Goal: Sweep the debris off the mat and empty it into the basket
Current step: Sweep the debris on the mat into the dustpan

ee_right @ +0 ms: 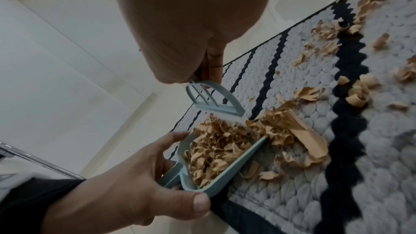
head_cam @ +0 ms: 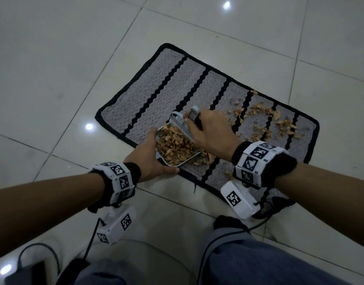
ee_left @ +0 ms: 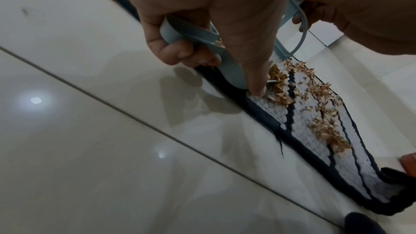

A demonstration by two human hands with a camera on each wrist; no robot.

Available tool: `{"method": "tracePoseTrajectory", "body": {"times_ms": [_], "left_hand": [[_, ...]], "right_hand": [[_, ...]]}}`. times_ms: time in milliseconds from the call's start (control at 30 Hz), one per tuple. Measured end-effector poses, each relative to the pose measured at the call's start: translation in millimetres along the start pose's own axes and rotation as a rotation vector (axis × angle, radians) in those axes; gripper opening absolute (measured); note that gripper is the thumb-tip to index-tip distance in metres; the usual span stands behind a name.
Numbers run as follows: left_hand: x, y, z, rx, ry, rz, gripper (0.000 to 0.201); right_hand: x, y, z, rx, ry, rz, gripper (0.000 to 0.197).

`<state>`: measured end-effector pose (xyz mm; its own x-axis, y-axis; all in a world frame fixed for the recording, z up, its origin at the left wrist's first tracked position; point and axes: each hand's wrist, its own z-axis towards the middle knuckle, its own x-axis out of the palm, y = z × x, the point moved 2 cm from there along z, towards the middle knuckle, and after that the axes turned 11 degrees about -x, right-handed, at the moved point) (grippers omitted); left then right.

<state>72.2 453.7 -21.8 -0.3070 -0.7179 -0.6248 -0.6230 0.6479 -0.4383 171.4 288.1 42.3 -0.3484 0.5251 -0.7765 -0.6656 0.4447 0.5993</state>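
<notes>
A grey mat (head_cam: 177,95) with black stripes lies on the tiled floor. My left hand (head_cam: 150,157) grips a pale blue dustpan (head_cam: 172,163) at the mat's near edge, tilted and heaped with tan shavings (head_cam: 175,146). My right hand (head_cam: 205,128) holds a small blue brush (head_cam: 192,113), whose head rests at the pan's far side. More shavings (head_cam: 259,118) lie scattered over the mat's right part. The right wrist view shows the brush (ee_right: 213,99), the full pan (ee_right: 225,182) and a pile of shavings (ee_right: 292,131) at its lip. No basket is in view.
Glossy white floor tiles (head_cam: 63,68) surround the mat. My knees in blue trousers (head_cam: 249,260) and a black-socked foot (head_cam: 228,222) are just below it. A dark device with a cable (head_cam: 26,272) sits at bottom left. A small orange-red thing (ee_left: 409,163) shows past the mat's corner.
</notes>
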Motion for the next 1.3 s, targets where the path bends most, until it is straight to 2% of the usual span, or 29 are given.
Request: {"method": "tracePoseTrajectory", "body": {"times_ms": [267, 400, 533, 633, 833, 967, 1033, 1167, 1300], "left_hand": [[-1.1, 4.4, -2.0, 0.048, 0.015, -0.007, 0.125], [-13.1, 11.7, 3.3, 0.070, 0.046, 0.058, 0.129], [-33.0, 17.6, 12.8, 0.092, 0.040, 0.145, 0.133], [-44.3, 18.9, 18.4, 0.105, 0.058, 0.195, 0.132], [-47.6, 18.7, 25.1, 0.131, 0.070, 0.219, 0.132], [-42.4, 17.3, 21.9, 0.169, 0.081, 0.191, 0.128], [-40.1, 17.4, 20.5, 0.171, 0.079, 0.177, 0.129], [-38.1, 17.4, 17.5, 0.167, 0.075, 0.163, 0.130], [-40.1, 19.0, 16.5, 0.152, 0.076, 0.198, 0.130]], "right_hand": [[-11.7, -6.6, -7.9, 0.013, -0.042, 0.054, 0.018], [-30.6, -14.0, -17.5, 0.115, -0.172, 0.115, 0.018], [-44.3, -21.3, -31.4, 0.211, -0.209, 0.154, 0.018], [-56.7, -21.8, -39.5, 0.214, -0.130, 0.166, 0.015], [-73.8, -21.5, -49.5, 0.134, 0.354, 0.090, 0.012], [-60.3, -18.4, -49.8, 0.112, 0.547, 0.022, 0.013], [-53.4, -19.4, -45.6, 0.106, 0.522, -0.009, 0.016], [-53.9, -23.7, -29.9, 0.078, 0.351, 0.021, 0.022], [-57.3, -21.4, -26.7, 0.060, 0.348, 0.017, 0.018]]}}
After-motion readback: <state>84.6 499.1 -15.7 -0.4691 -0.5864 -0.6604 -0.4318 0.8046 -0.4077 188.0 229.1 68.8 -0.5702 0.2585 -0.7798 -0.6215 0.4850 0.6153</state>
